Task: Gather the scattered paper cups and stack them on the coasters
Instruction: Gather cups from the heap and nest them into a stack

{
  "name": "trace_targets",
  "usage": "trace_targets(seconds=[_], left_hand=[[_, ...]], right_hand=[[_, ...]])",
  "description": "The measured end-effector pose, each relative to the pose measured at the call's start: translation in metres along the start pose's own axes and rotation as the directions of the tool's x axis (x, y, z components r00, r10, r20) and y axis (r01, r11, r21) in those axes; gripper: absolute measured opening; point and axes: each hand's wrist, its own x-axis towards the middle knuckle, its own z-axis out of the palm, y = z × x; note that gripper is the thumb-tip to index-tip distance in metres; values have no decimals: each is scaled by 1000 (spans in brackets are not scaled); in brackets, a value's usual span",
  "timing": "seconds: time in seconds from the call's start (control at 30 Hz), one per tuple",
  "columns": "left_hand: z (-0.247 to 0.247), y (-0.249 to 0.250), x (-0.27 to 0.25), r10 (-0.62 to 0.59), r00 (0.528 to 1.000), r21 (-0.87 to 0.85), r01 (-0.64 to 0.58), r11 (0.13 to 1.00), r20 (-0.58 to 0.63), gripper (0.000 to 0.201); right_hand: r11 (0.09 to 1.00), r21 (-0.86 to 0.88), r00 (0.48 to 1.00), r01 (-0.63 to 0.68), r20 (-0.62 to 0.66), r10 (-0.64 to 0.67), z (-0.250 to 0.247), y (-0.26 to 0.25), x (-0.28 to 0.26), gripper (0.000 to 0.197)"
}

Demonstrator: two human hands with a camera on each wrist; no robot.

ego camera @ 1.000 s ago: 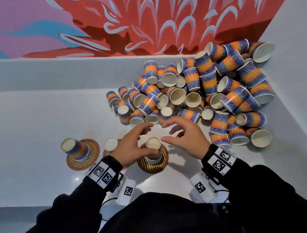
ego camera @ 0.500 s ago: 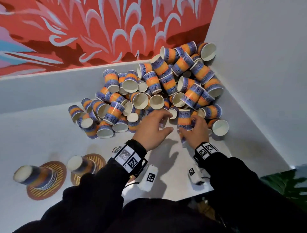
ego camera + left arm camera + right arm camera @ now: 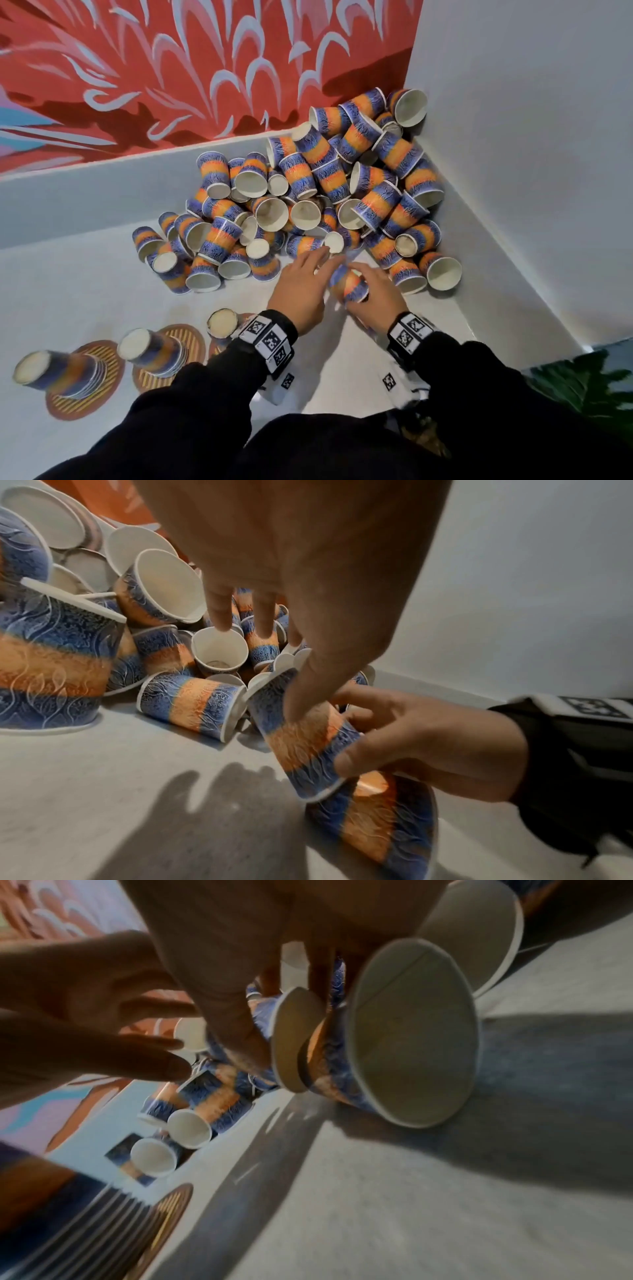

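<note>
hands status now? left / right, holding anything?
Left hand: open, fingers straight, reaching at the pile of cups; holds nothing.
Right hand: grips a paper cup by its side, thumb and fingers curled round it.

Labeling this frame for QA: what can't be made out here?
- Third coaster: head view, mostly hidden by the left wrist band.
- Left hand: whether it touches the held cup is unclear, motion blur.
- Right hand grip: right wrist view dark, fingers hard to separate.
- Stack cup counts: blurred.
</note>
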Motion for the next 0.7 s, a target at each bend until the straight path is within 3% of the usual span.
trace_targets(seconds=[0.13,0.2,0.3,0.37,0.43,0.53,0.7], left_hand=[[13,3,-5,44,958,118,-80,990,282,103],[23,6,-11,-11,932,109,-30,994,362,96],[28,2,-21,-152,918,65,138,988,365,85],[25,-5,-25,-223,902,21,231,973,370,78],[21,-9,-25,-246,895,-22,273,962,372,69],[12,-9,-24,-224,914,-93,270,958,339,66],[3,8,-17,-87,934,-308,201,930,347,77]], right_hand=[[977,-22,956,214,209,-205,-6,6,-24,78],[978,-94,952,187,263,-157,-11,11,-30,89],[979,-198,959,53,285,5,-24,21,-35,104],[964,-265,934,-10,343,104,-31,30,-35,93],[971,-236,930,-38,347,121,-36,37,-37,77],[988,-125,960,86,277,-48,-41,38,-38,77],[963,111,931,246,249,-266,-56,2,-39,100]])
